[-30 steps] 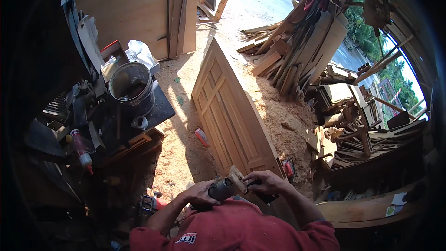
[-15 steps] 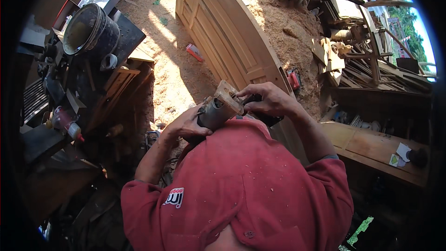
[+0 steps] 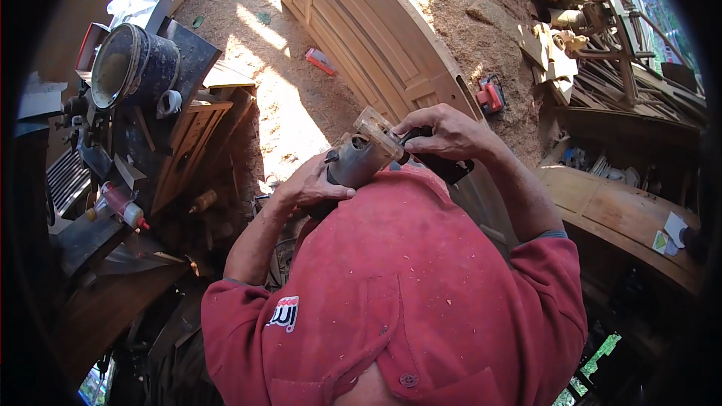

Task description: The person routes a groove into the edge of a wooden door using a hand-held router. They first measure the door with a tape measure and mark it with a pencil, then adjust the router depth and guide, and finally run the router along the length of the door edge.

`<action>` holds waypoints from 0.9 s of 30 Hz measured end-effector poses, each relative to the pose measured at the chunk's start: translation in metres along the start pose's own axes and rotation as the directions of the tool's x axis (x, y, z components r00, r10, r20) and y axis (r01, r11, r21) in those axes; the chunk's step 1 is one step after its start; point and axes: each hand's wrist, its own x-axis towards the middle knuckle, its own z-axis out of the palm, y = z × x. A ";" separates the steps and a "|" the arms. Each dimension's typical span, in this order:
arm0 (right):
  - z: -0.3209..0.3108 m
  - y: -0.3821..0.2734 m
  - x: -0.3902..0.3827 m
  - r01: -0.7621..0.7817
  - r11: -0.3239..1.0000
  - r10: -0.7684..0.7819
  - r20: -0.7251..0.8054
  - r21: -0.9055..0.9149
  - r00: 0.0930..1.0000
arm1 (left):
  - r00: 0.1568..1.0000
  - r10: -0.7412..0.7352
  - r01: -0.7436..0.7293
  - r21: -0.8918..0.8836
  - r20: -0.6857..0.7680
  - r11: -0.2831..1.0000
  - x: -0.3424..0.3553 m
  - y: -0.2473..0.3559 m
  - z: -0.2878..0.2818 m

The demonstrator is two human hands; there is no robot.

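Observation:
A handheld trim router with a grey body and a clear plastic base is held tilted against the front of my red shirt. My left hand is wrapped round its body. At the base end, the thumb and fingers of my right hand pinch a small dark part; its kind is hard to make out. Below those fingers shows a flat black piece. Just beyond my hands, a panelled wooden door stands on its edge.
Wood shavings cover the floor, where a red box lies. A red power tool sits right of the door. At left, a bench carries a dark bucket and a red-tipped bottle. Scrap wood and a wooden panel are at right.
My view has shifted slightly. The router has tipped a little and its clear base shows more plainly. Both hands keep their hold, the right fingers still at the base end.

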 end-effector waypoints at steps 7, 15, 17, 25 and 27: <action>0.000 0.013 -0.003 0.063 0.998 -0.063 -0.002 0.007 0.998 | 1.000 0.015 -0.014 0.041 -0.015 0.999 0.003 0.006 0.008; 0.001 0.022 -0.012 0.060 0.993 -0.062 0.014 0.102 0.998 | 0.998 0.018 -0.013 0.081 -0.063 0.997 0.006 0.007 0.019; 0.001 0.021 -0.015 0.033 0.991 -0.036 0.020 0.133 0.999 | 0.999 -0.036 0.037 0.055 -0.026 0.998 0.007 0.005 0.019; -0.001 0.025 -0.009 0.026 0.990 -0.034 0.057 0.137 0.998 | 0.997 -0.018 0.022 0.049 -0.073 0.999 0.006 0.011 0.025; -0.003 0.021 -0.009 -0.061 0.985 0.052 0.056 0.161 0.997 | 0.999 -0.028 0.028 -0.002 -0.045 1.000 0.004 0.015 0.023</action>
